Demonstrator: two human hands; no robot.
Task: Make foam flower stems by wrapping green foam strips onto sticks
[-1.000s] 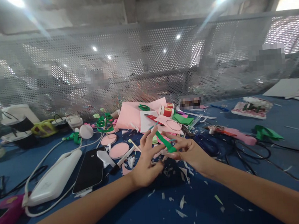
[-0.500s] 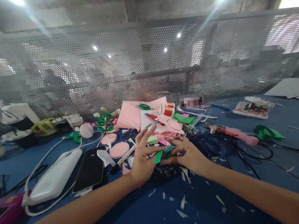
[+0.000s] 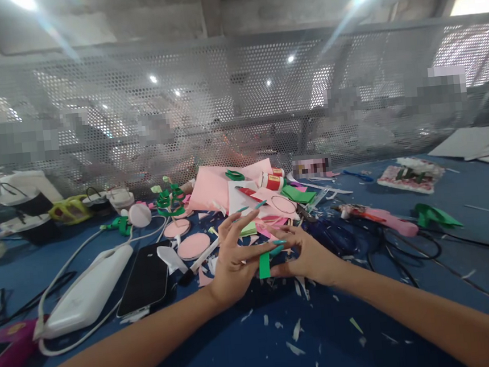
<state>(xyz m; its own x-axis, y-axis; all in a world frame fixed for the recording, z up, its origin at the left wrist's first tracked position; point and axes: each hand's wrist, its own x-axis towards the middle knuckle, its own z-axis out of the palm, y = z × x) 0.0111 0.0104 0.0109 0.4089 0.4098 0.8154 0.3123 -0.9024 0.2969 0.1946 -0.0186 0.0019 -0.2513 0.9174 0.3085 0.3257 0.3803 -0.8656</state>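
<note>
A short green paper strip (image 3: 264, 265) hangs between my two hands over the middle of the blue table. My left hand (image 3: 236, 261) pinches it between thumb and index finger, the other fingers spread upward, with long teal nails. My right hand (image 3: 304, 255) curls in from the other side, its fingertips meeting the strip's far end behind the left fingers. Those right fingertips are partly hidden. Just beyond lie light green paper slips (image 3: 248, 229) and pink paper pieces (image 3: 274, 225).
Left of my hands are round pink discs (image 3: 194, 245), a black phone (image 3: 145, 280) and a white power bank (image 3: 86, 288) with cable. A pink glue gun (image 3: 385, 221) lies at right, its black cord trailing. Pink paper sheets (image 3: 208, 186) and glue bottles (image 3: 272, 180) sit behind, before a perforated metal screen (image 3: 237, 104).
The green strip has turned from slanted to nearly upright and shifted slightly right. The left fingers have moved a little right and closer to the right hand.
</note>
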